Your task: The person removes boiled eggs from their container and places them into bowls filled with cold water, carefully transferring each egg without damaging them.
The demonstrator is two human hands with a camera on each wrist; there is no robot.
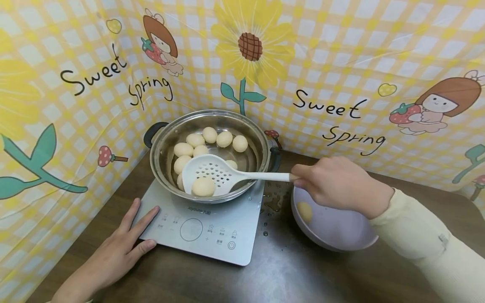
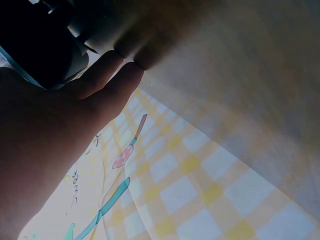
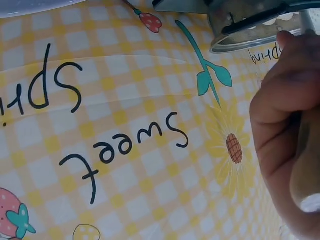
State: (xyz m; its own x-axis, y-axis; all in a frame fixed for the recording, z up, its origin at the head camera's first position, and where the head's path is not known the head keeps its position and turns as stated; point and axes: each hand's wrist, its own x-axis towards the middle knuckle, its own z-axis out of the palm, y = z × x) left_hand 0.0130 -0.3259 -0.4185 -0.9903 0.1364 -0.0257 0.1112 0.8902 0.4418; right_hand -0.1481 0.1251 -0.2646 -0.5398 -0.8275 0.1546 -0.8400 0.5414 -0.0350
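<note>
My right hand (image 1: 341, 183) grips the wooden handle end of a white slotted spoon (image 1: 265, 176), also visible in the right wrist view. One pale egg (image 1: 203, 187) lies in the spoon's perforated bowl, which is over the front of a steel pot (image 1: 250, 130). Several more eggs (image 1: 183, 150) sit inside the pot in shallow water, some partly hidden by the spoon. My left hand (image 1: 121, 244) has its fingers spread, with fingertips at the left edge of the white induction cooker (image 1: 235, 219) under the pot. A dark, blurred left wrist view shows that hand's extended fingers.
Under my right forearm stands a lilac bowl (image 1: 329, 243) with one egg (image 1: 305, 212) in it. Water drops (image 1: 273, 204) wet the brown table between cooker and bowl. A yellow checked cloth (image 1: 333, 63) hangs close behind and at the left. Dark handles stick out from the pot's sides.
</note>
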